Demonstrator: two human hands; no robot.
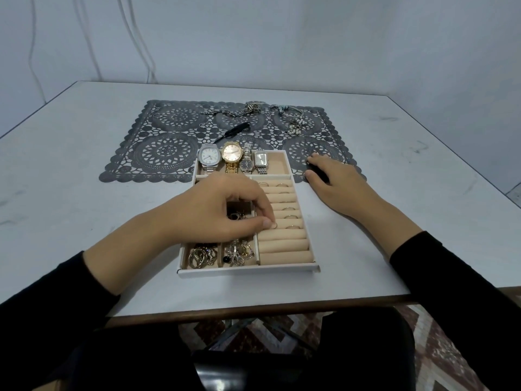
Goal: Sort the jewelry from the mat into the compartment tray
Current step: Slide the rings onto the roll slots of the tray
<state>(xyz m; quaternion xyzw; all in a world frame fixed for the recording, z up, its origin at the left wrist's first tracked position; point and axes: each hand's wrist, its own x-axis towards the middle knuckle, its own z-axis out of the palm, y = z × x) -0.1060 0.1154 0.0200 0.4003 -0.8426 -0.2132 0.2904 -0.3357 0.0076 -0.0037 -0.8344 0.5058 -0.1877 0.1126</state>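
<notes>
Black sleeves [45, 306] cover my forearms, and just past them the white compartment tray with beige lining [248, 270] sits on the pale bench [84, 207]. My left hand [214, 213] pinches a thin metal ring [273, 226] between thumb and forefinger, right at the beige ring rolls [284, 244] in the tray's right section. I judge the ring light, stiff and slick, so a fingertip pinch across the band suits it, pushing it edge-on into a slot. My right hand [335, 179] rests on the near right corner of the dark grey lace mat [166, 153], fingers bent over something dark. Whether it grips anything I cannot tell. Metal chains [251, 107] and a pearl-beaded piece [296, 125] lie at the mat's far edge.
</notes>
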